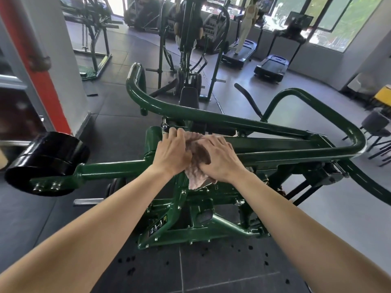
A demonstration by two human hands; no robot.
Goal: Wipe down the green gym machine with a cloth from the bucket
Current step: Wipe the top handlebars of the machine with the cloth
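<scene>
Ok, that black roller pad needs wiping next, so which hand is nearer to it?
Left. The left hand holds the cloth on the side toward the black roller pad; the right hand holds the cloth's far side.

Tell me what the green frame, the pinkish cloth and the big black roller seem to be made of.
The green frame: probably steel tube under glossy paint; it shows sharp highlights and bolted joints. The cloth: soft fabric, perhaps microfibre; fuzzy, crumpled folds. The black roller: likely vinyl-covered padding, smooth and shiny, though hard plastic is possible.
</scene>
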